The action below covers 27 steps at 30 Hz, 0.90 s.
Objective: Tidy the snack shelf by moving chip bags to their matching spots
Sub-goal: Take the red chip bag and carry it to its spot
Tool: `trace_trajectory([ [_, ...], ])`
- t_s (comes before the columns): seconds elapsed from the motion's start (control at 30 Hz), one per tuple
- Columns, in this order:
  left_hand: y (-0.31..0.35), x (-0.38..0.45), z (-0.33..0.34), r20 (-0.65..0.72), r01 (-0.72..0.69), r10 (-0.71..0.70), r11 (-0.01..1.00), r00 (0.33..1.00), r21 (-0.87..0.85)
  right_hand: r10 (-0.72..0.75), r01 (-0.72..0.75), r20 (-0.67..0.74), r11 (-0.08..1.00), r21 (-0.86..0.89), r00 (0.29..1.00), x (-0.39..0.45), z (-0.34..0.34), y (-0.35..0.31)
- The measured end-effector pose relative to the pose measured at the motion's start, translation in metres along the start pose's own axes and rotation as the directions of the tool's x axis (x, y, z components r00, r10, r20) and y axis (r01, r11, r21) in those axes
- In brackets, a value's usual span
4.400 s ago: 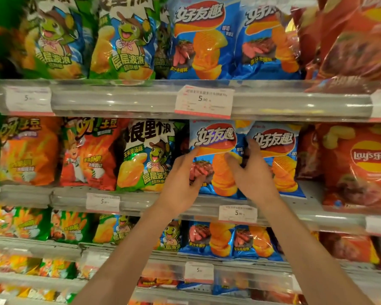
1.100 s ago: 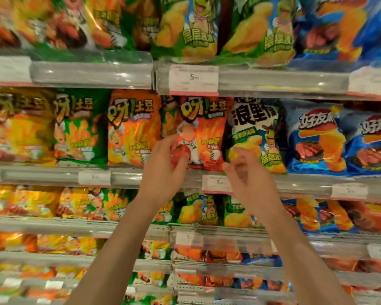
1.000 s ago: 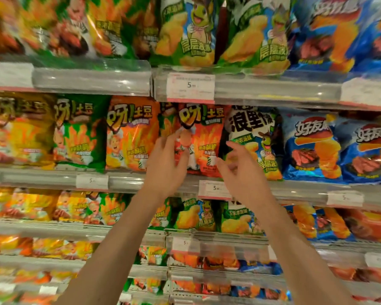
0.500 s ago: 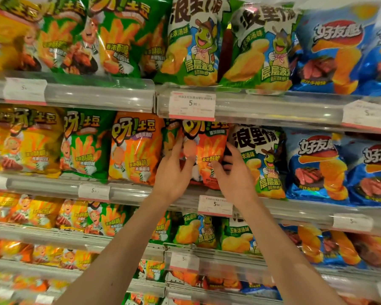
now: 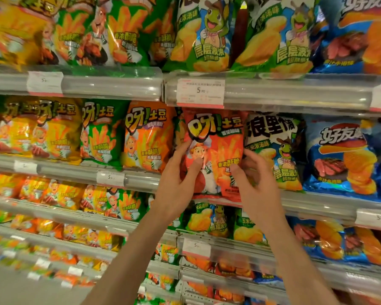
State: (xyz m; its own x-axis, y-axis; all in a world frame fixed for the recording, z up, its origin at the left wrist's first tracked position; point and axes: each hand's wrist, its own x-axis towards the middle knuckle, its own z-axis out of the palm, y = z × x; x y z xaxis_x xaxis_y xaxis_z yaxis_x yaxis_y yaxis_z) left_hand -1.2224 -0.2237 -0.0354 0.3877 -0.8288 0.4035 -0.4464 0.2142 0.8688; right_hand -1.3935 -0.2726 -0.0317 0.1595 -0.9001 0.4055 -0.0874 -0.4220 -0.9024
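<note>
Shelf (image 5: 141, 181): rows of chip bags.
Red bag (image 5: 216, 150): upright, cartoon chef printed.
Left hand (image 5: 176, 183): grips its 9 o'clock edge.
Right hand (image 5: 257, 186): grips its 3 o'clock edge.

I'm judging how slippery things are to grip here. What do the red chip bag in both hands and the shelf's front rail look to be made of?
Red chip bag: thin glossy plastic film, judging by its creases and bright glare streaks.
Front rail: clear, hard, shiny plastic by the look; highlights run along it and paper price tags sit behind it.
</note>
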Motion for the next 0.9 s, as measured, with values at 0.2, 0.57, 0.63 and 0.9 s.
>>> trace_trajectory([
  [0.2,-0.007,-0.055,-0.023,-0.033,0.041,-0.042,0.999,0.999,-0.036,0.058,-0.061,0.057,0.996,0.060,0.997,-0.050,0.015,0.015],
  [0.57,-0.039,-0.098,-0.130,-0.094,0.060,-0.070,0.994,0.993,-0.096,0.076,-0.085,0.101,0.993,0.087,0.992,-0.109,0.111,-0.026],
  [0.63,-0.048,-0.104,-0.172,-0.119,0.054,-0.065,0.994,0.991,-0.097,0.055,-0.067,0.124,0.993,0.094,0.991,-0.120,0.150,-0.042],
  [0.9,-0.104,-0.134,-0.371,-0.311,0.053,-0.044,0.998,0.949,0.020,0.034,-0.101,0.325,0.976,0.193,0.945,-0.166,0.346,-0.088],
])
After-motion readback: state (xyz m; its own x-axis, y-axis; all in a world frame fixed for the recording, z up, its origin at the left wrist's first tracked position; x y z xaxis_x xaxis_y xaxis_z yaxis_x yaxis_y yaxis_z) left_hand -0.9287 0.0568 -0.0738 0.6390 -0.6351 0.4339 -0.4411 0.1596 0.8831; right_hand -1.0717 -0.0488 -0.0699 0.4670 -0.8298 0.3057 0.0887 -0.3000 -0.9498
